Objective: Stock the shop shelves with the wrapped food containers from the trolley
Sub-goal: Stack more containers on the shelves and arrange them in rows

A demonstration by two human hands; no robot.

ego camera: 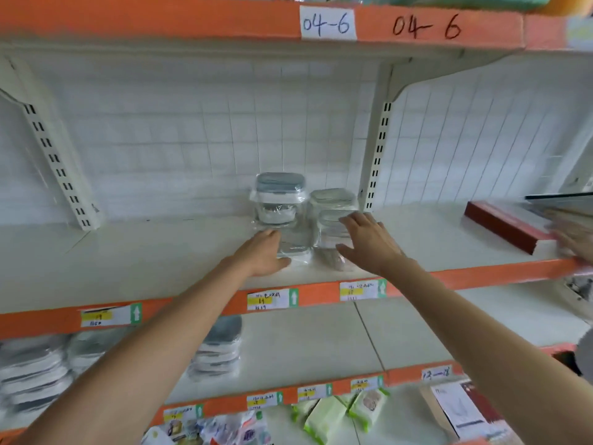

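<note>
Orange-edged shelf (321, 277) mid-frame has the wrapped containers (282, 213) sitting on it, left hand (263, 255) and right hand (369, 240) both flat-fingered and released, pressing either side of the front packs, grasping nothing.

Red and white long box (507, 231) lying at the right end of the middle shelf level. Paper tag "04-6" (328, 23) stuck on the top orange rail; same number handwritten in marker (426, 26) just beside it. Green-edged packets (324, 419) on the bottom level, with blurred colourful packets (224, 428) to their left. Brown and white printed sheets (462, 409) at lower right.
</note>
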